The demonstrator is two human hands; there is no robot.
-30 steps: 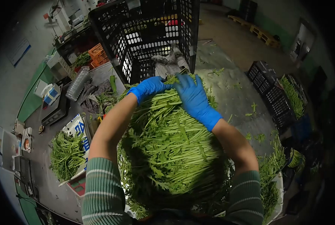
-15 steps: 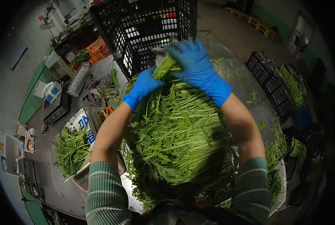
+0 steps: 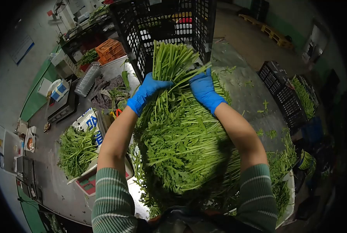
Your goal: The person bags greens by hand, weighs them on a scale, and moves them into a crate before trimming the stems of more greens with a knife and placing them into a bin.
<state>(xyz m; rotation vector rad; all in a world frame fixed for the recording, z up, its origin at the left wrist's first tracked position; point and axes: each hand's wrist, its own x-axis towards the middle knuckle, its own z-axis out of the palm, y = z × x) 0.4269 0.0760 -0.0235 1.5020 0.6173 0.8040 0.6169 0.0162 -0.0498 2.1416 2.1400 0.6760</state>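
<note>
My left hand [image 3: 150, 91], in a blue glove, is wrapped round an upright bunch of leafy greens [image 3: 173, 56], its pale cut stems pointing up and away from me. At the bunch's right, my right hand [image 3: 204, 88], also gloved in blue, is closed on a few stems [image 3: 198, 72] that stick out sideways. Some of its fingers are hidden. Beneath both hands lies a big heap of the same greens [image 3: 181, 143], leaves to the left and stems to the right.
A tall black crate [image 3: 163, 23] stands just beyond the bunch. On the left are a digital scale [image 3: 62, 103], a smaller pile of greens [image 3: 76, 151] and an orange basket [image 3: 109, 50]. More black crates [image 3: 284, 93] stand at the right, with scattered leaves on the metal table [image 3: 243, 89].
The bunch, earlier mostly covered by my hands, now stands up with its stem ends fanned out. My right hand has come down and back from its top to its right side.
</note>
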